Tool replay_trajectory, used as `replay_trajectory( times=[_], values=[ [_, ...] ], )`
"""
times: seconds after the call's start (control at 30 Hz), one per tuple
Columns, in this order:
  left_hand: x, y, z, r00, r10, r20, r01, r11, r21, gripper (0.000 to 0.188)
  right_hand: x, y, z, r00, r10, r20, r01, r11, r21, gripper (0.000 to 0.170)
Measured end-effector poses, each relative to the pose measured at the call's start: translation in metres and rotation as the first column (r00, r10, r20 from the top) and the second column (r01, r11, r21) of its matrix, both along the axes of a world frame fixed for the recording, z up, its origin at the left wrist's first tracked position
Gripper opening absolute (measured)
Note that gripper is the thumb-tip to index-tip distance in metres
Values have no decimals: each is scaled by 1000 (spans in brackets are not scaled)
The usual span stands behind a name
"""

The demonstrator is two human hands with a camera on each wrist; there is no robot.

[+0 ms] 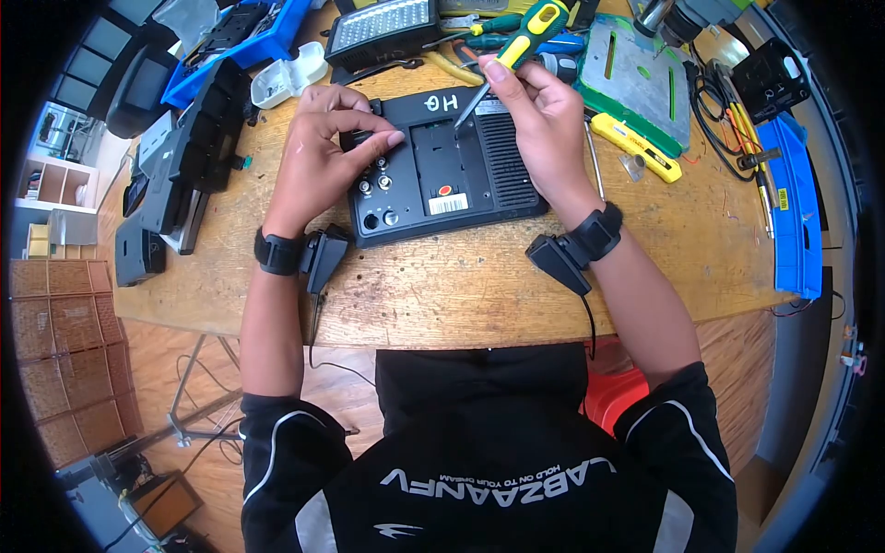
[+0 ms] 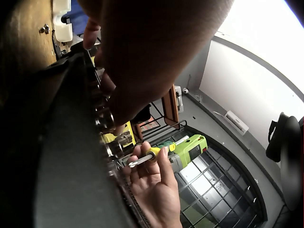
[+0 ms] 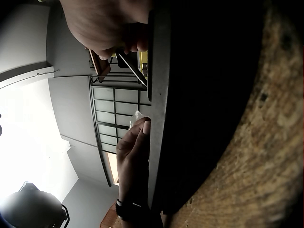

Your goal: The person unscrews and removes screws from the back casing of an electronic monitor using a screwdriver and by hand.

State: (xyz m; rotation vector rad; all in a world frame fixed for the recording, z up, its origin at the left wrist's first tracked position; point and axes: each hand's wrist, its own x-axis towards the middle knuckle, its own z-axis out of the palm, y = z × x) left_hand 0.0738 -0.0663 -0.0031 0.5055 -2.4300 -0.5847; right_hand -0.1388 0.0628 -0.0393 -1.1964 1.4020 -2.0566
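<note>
A black electronic device (image 1: 442,180) with vents, round connectors (image 1: 376,182), a barcode label and "HQ" in white lies on the workbench. My right hand (image 1: 553,120) grips a yellow-and-green screwdriver (image 1: 530,37) by its handle. Its metal shaft slants down to the device's recessed panel, the tip close over the recess's right edge. On the other side, my left hand (image 1: 323,157) is bent over the connectors, thumb and forefinger tips together; I cannot tell whether something small is between them. In the right wrist view, the left fingertips (image 3: 146,126) are right at the device's face.
Behind the device stand an LED light panel (image 1: 383,32), more screwdrivers and a small white open case (image 1: 288,78). A yellow cutter (image 1: 636,147) and a green-edged metal plate (image 1: 636,83) lie to the right. Blue trays (image 1: 797,212) and black equipment (image 1: 189,147) flank the bench.
</note>
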Motion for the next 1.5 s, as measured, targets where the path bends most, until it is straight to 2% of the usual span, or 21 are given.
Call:
replay_trajectory(
  times=[0.17, 0.47, 0.53, 0.67, 0.93, 1.5],
  values=[
    [0, 0, 0, 999, 29, 15, -28, 999, -28, 21, 2, 1, 4, 1000, -4, 9, 3, 1000, 9, 31],
    [0, 1, -3, 995, 95, 41, -98, 993, 61, 21, 2, 0, 0, 1000, -12, -2, 12, 1000, 3, 31],
    [0, 0, -6, 996, 94, -3, -94, 994, 53, 21, 1, -1, 1, 1000, -13, -4, 13, 1000, -1, 31],
    [1, -1, -3, 998, 69, 17, -69, 996, 47, 19, 1, 1, 2, 1000, -8, -12, 8, 1000, 9, 32],
    [2, -1, -4, 1000, -8, 11, 7, 992, 130, 16, 2, 1, 2, 1000, -1, -1, 1, 1000, 11, 31],
    [1, -3, -7, 1000, 25, 17, -27, 992, 124, 17, 2, 0, 2, 1000, -18, -14, 18, 1000, -1, 32]
  ],
)
